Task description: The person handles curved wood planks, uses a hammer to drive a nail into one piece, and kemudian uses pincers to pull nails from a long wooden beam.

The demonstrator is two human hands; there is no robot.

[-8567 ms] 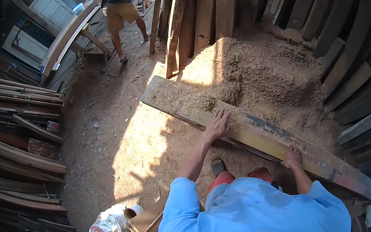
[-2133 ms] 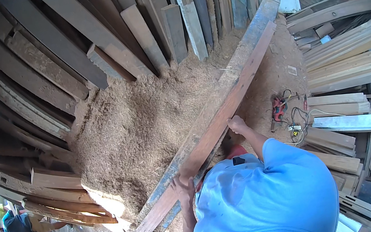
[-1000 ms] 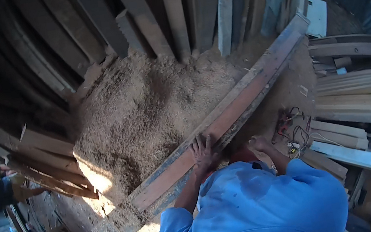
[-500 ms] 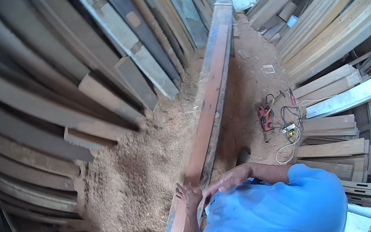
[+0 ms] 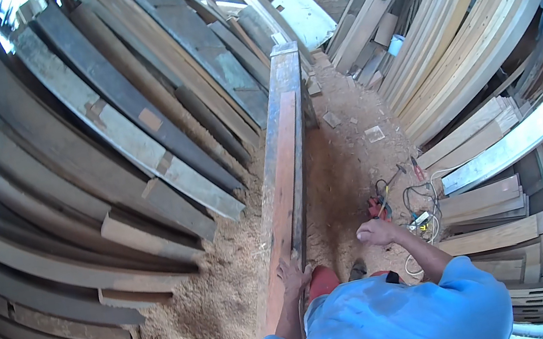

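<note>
A long reddish-brown plank (image 5: 282, 185) lies lengthwise along the top of a narrow, worn wooden workbench (image 5: 285, 75) in front of me. My left hand (image 5: 293, 276) rests on the near part of the plank, fingers apart, at its right edge. Off the bench to the right, my right hand (image 5: 379, 232) is closed like a fist; whether anything small is inside it cannot be seen. Just beyond that hand, a red power tool (image 5: 378, 208) lies on the floor, partly hidden by it.
Cables (image 5: 426, 205) and a red-handled tool (image 5: 418, 169) lie on the floor at right. Wood shavings (image 5: 196, 323) are heaped left of the bench. Dark boards (image 5: 68, 138) lean along the left; pale planks (image 5: 459, 54) are stacked at right. A white panel (image 5: 304, 15) stands far back.
My right hand has moved away from beside my left hand, out to the right over the floor. My left hand stays on the plank. The view has shifted, with the bench now more upright.
</note>
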